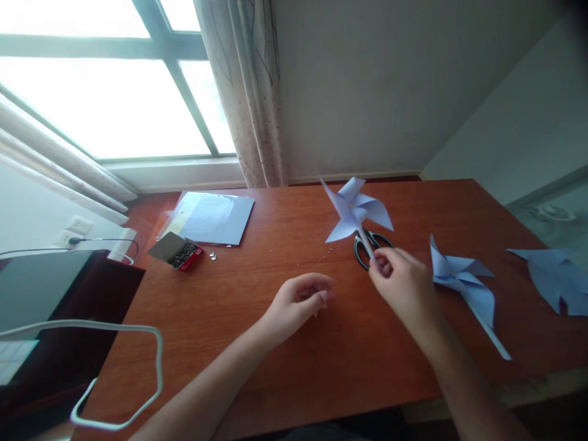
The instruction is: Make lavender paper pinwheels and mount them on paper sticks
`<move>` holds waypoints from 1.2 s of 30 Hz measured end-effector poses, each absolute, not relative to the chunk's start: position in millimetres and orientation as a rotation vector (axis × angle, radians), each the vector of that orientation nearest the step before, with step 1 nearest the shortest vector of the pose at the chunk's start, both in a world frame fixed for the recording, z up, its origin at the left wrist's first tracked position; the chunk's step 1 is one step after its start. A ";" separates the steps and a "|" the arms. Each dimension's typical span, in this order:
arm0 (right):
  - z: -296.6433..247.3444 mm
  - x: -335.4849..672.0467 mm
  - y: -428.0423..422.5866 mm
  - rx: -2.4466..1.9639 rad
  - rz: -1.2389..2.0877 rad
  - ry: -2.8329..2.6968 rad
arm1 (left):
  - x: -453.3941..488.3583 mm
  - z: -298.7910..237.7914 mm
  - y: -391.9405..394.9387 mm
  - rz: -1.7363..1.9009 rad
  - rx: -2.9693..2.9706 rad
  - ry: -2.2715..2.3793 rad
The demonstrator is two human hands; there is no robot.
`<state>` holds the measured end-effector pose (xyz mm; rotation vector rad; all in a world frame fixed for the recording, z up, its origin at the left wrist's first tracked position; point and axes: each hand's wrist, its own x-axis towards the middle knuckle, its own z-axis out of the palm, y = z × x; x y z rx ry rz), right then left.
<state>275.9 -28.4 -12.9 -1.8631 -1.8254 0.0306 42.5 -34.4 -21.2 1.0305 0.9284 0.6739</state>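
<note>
My right hand (402, 278) pinches the stick of a white paper pinwheel (353, 211) and holds it up over the table, its blades toward the window side. Scissors with black handles (359, 252) lie behind and below that stick, partly covered by the pinwheel and the hand. My left hand (296, 303) hovers above the tabletop to the left, fingers loosely curled, with a gap between thumb and forefinger; nothing shows in it, and its fingertips are slightly blurred. A second paper pinwheel (463, 282) with its stick lies right of my right hand.
More folded paper (558, 278) lies at the table's right edge. At the back left are a plastic sleeve with paper sheets (211, 217), an open red box (184, 254) and small silvery pieces (213, 256). A white cable (158, 361) loops over the left edge of the wooden table (229, 318).
</note>
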 end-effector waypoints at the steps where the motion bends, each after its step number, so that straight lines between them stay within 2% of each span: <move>1: -12.7 261.8 -42.0 -1.801 0.143 -1.828 | 44.4 -20.9 -34.6 0.699 1.006 0.951; 4: -13.6 227.0 -74.5 -1.719 0.361 -1.854 | 50.0 -21.9 -36.8 0.755 0.977 0.999; 10: -16.6 196.5 -105.8 -1.675 0.408 -1.812 | 55.8 -28.2 -46.6 0.888 0.918 1.103; 13: -16.7 209.1 -115.0 -1.650 0.435 -1.812 | 55.6 -27.3 -49.5 0.844 0.916 1.146; 15: -17.7 238.7 -119.9 -1.732 0.425 -1.754 | 54.9 -25.5 -49.6 0.800 0.919 1.149; 23: -48.4 446.2 -165.0 -2.559 -0.217 -1.444 | 54.2 -24.7 -46.1 0.783 0.879 1.124; 26: -60.2 476.5 -176.6 -2.668 -0.011 -1.386 | 54.7 -25.9 -45.4 0.786 0.860 1.127; 28: -62.1 474.7 -169.4 -2.653 0.206 -1.354 | 54.8 -26.4 -44.9 0.776 0.866 1.117; 29: -61.2 469.2 -160.9 -2.633 0.207 -1.355 | 54.9 -26.6 -44.7 0.773 0.872 1.110; 32: -54.4 445.3 -118.7 -2.460 0.040 -1.549 | 55.2 -26.4 -44.1 0.773 0.881 1.093; 36: -48.6 420.0 -41.8 -2.349 -0.019 -1.657 | 55.9 -24.5 -44.3 0.772 0.863 1.094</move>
